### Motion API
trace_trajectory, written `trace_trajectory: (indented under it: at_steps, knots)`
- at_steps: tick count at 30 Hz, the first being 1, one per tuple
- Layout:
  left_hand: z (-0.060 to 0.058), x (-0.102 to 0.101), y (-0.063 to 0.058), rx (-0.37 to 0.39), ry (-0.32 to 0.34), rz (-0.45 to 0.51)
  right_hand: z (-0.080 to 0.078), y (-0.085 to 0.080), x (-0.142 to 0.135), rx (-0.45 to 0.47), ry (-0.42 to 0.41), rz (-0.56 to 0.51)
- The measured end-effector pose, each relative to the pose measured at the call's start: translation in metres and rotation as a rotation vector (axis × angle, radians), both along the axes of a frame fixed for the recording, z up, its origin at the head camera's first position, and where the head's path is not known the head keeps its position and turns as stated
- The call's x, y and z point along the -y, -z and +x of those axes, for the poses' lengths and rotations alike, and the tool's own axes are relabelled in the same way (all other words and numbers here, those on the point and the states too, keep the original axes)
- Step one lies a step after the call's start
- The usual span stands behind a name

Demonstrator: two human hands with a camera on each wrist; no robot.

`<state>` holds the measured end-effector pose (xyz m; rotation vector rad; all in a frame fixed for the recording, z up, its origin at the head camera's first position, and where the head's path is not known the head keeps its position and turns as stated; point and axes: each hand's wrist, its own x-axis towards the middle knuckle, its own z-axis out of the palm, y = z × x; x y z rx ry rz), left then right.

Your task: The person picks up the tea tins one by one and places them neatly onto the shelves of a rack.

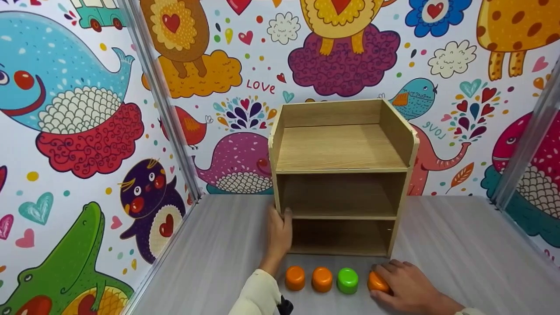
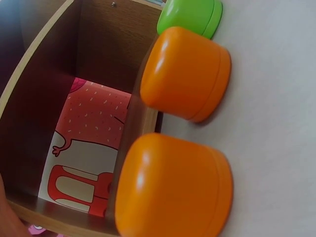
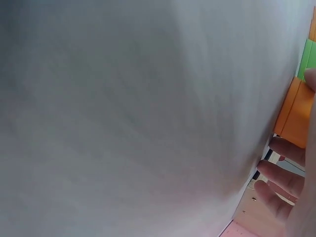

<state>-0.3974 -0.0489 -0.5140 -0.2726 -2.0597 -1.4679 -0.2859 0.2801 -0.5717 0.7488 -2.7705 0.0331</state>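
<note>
Right hand, nearest my view: fingers and thumb round rightmost orange piece, on grey table. Left hand: gripping wooden shelf at left side. Lined up before shelf: two orange pieces, green piece.

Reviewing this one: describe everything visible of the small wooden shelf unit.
The shelf unit looks made of light wood-grained board, with darker interiors. A top tray with raised sides and back sits above two open-fronted compartments; no contents show in either. The left wrist view seems to show printed wall through an open back. It stands upright on the grey table, before the printed wall. The left hand holds its left side panel, thumb at the front edge.
</note>
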Motion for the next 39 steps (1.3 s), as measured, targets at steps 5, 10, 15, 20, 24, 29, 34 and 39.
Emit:
trace_trajectory:
  at_steps: [5,10,15,20,24,29,34,39]
  knots:
    - [-0.0011,-0.0002,0.0007,-0.008,-0.012,-0.004,0.0006,-0.0006,0.0008,0.008,-0.004,-0.001]
    - [-0.0013,-0.0005,0.0017,-0.032,-0.016,-0.004,0.0004,-0.0002,0.0011,0.000,-0.003,-0.001]
    - [-0.0004,-0.0007,0.0016,-0.024,-0.021,-0.007,0.0009,-0.0002,0.0012,0.012,-0.005,-0.007]
    - [0.0005,-0.0006,0.0008,-0.027,-0.030,-0.010,0.0002,0.0002,0.0010,0.030,-0.003,-0.001]
    - [0.0011,-0.0008,-0.0005,-0.024,-0.015,-0.002,-0.0001,0.0000,0.0005,0.008,-0.009,0.005]
    - [0.0005,-0.0011,-0.0011,-0.012,-0.014,0.001,-0.0008,0.0015,-0.0001,-0.018,-0.016,0.008]
    - [-0.0006,-0.0004,-0.0002,-0.014,-0.031,-0.014,-0.0014,0.0037,0.0001,-0.036,-0.023,0.010]
    - [-0.0011,-0.0001,0.0015,-0.039,-0.034,-0.019,-0.0015,0.0028,0.0003,-0.010,-0.011,0.018]
